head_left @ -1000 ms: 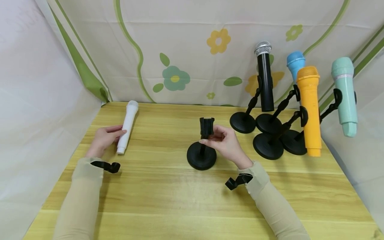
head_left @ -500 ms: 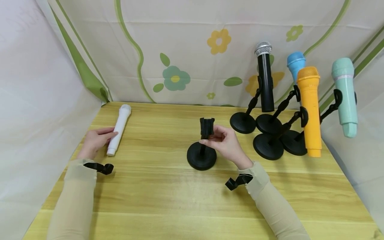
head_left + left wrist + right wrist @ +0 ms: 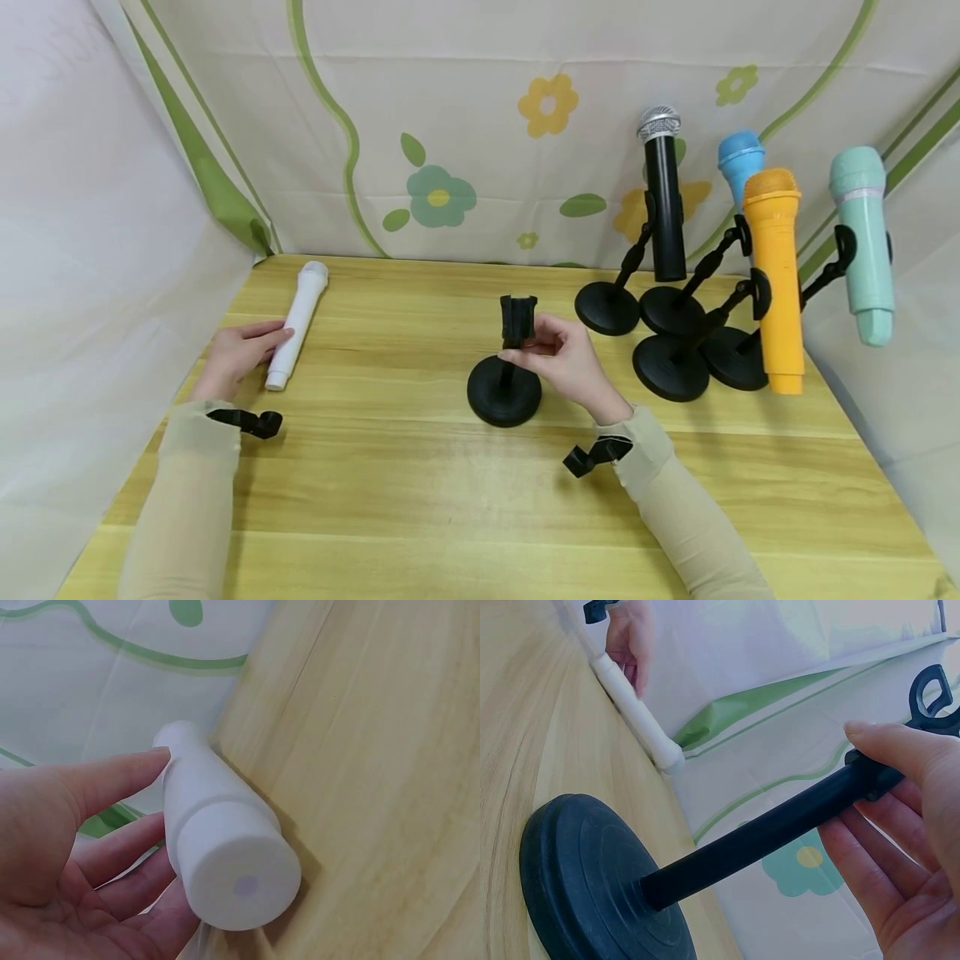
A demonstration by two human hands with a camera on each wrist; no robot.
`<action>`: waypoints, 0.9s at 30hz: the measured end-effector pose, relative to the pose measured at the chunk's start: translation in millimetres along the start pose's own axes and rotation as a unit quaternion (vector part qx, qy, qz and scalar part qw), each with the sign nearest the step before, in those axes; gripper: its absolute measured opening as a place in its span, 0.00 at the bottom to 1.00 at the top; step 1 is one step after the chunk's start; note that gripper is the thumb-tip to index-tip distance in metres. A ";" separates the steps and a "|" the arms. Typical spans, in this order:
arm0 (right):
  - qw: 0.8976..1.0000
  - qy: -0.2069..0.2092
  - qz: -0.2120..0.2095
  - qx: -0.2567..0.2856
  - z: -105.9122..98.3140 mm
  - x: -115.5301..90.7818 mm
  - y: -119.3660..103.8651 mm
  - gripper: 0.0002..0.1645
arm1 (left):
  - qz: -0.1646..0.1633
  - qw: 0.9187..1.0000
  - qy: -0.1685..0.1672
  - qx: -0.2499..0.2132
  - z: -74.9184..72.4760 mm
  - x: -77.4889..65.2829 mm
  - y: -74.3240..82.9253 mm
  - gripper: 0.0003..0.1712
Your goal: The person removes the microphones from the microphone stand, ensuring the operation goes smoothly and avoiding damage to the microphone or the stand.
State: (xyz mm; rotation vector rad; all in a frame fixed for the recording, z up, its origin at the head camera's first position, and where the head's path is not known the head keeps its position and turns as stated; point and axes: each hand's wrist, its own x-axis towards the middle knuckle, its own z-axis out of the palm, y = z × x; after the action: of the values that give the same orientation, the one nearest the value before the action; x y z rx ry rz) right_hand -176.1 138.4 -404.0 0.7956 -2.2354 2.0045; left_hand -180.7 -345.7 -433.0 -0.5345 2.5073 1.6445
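On the left of the table lies a white microphone [image 3: 297, 325], its head pointing to the back. My left hand [image 3: 238, 357] holds it from the left side: in the left wrist view the thumb [image 3: 124, 780] lies on top, and the other fingertips go out of sight behind the body. Near the table's middle stands a black microphone stand [image 3: 504, 392] with a round base and a vacant clip on top. My right hand [image 3: 561, 358] grips its post just under the clip. The right wrist view shows the thumb [image 3: 885, 742] on one side and fingers on the other.
At the back right several black stands hold microphones close together: a black one with a silver head [image 3: 663, 200], a blue one [image 3: 741, 158], an orange one [image 3: 776, 283] and a mint green one [image 3: 862, 242]. A patterned curtain [image 3: 465, 108] hangs behind the wooden table [image 3: 420, 500].
My left hand has moved the white microphone a little left and slightly nearer over the table, then kept nearly still. My right hand and the stand have stayed in place.
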 end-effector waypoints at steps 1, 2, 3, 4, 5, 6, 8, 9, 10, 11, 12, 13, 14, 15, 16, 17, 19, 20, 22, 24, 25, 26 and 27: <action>1.000 0.000 0.001 0.000 0.0 -0.2 0.1 0.13 | 0.002 1.000 -0.003 -0.006 0.1 -0.2 0.1 0.40; 1.000 0.000 0.002 0.000 0.0 -0.3 0.2 0.13 | 0.003 1.000 -0.006 -0.013 0.2 -0.5 0.4 0.41; 1.000 0.000 0.002 -0.001 0.0 -0.4 0.3 0.13 | 0.004 1.000 -0.008 -0.016 0.4 -1.0 0.9 0.41; 1.000 0.000 0.002 -0.002 0.0 -0.5 0.3 0.13 | 0.005 1.000 -0.011 -0.018 0.4 -1.0 1.0 0.41; 1.000 0.000 0.001 -0.002 0.0 -0.5 0.3 0.13 | 0.004 1.000 -0.014 -0.017 0.9 -1.3 1.4 0.42; 1.000 0.000 0.000 -0.002 0.0 -0.5 0.3 0.12 | 0.002 1.000 -0.016 -0.011 1.0 -1.4 1.6 0.43; 1.000 -0.001 -0.001 -0.002 0.1 -0.1 0.3 0.12 | -0.005 1.000 -0.020 0.002 1.5 -1.5 2.2 0.45; 1.000 -0.001 -0.002 -0.002 0.1 -0.1 0.4 0.12 | -0.007 1.000 -0.022 0.010 1.7 -1.5 2.4 0.45; 1.000 -0.001 -0.002 -0.002 0.1 0.1 0.4 0.12 | -0.010 1.000 -0.025 0.015 1.9 -1.3 2.5 0.45; 1.000 -0.001 -0.002 -0.001 0.1 0.3 0.5 0.13 | -0.012 0.999 -0.026 0.019 2.1 -1.5 2.8 0.46; 1.000 -0.001 -0.002 -0.002 0.1 0.5 0.5 0.12 | -0.013 0.999 -0.028 0.021 2.2 -1.3 2.8 0.45; 1.000 -0.001 -0.001 -0.002 0.1 0.6 0.4 0.12 | -0.012 0.999 -0.029 0.021 2.3 -1.3 2.9 0.45; 1.000 0.000 -0.001 -0.002 0.1 0.7 0.3 0.12 | -0.011 0.999 -0.031 0.021 2.4 -1.4 3.0 0.45; 1.000 0.000 0.000 -0.003 0.0 0.5 0.4 0.12 | -0.009 0.999 -0.032 0.021 2.3 -1.3 3.1 0.45; 1.000 0.000 0.000 -0.003 0.0 0.6 0.2 0.12 | -0.008 0.999 -0.033 0.020 2.5 -1.5 3.4 0.45; 1.000 0.000 0.000 -0.003 -0.1 0.5 0.1 0.12 | -0.007 0.999 -0.033 0.020 2.7 -1.6 3.6 0.44; 1.000 0.000 0.001 -0.004 -0.2 0.3 0.1 0.12 | -0.005 0.999 -0.033 0.018 2.9 -1.7 3.9 0.44; 1.000 0.000 0.001 -0.004 -0.3 0.2 0.2 0.12 | -0.004 0.999 -0.033 0.019 2.9 -1.7 4.0 0.44; 1.000 0.000 0.002 -0.005 -0.4 0.1 0.2 0.12 | -0.004 0.999 -0.032 0.022 3.0 -1.8 4.0 0.44; 1.000 0.000 0.001 -0.005 -0.4 0.0 -0.2 0.12 | -0.005 0.999 -0.032 0.022 2.9 -1.6 3.6 0.44; 1.000 0.000 0.000 -0.005 -0.4 0.0 -0.5 0.12 | -0.005 0.999 -0.032 0.022 2.9 -1.6 3.5 0.44; 1.000 0.000 0.000 -0.005 -0.4 -0.1 -0.6 0.12 | -0.005 0.999 -0.032 0.020 2.9 -1.8 3.5 0.44; 1.000 0.000 -0.002 -0.005 -0.4 0.0 -0.8 0.12 | -0.003 0.999 -0.032 0.018 2.9 -2.0 3.6 0.44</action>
State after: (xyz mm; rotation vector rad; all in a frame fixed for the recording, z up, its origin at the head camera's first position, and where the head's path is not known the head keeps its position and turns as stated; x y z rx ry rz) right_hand -175.9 138.8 -403.1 0.7980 -2.2407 1.9906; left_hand -180.4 -341.3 -430.6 -0.4762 2.4822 1.5841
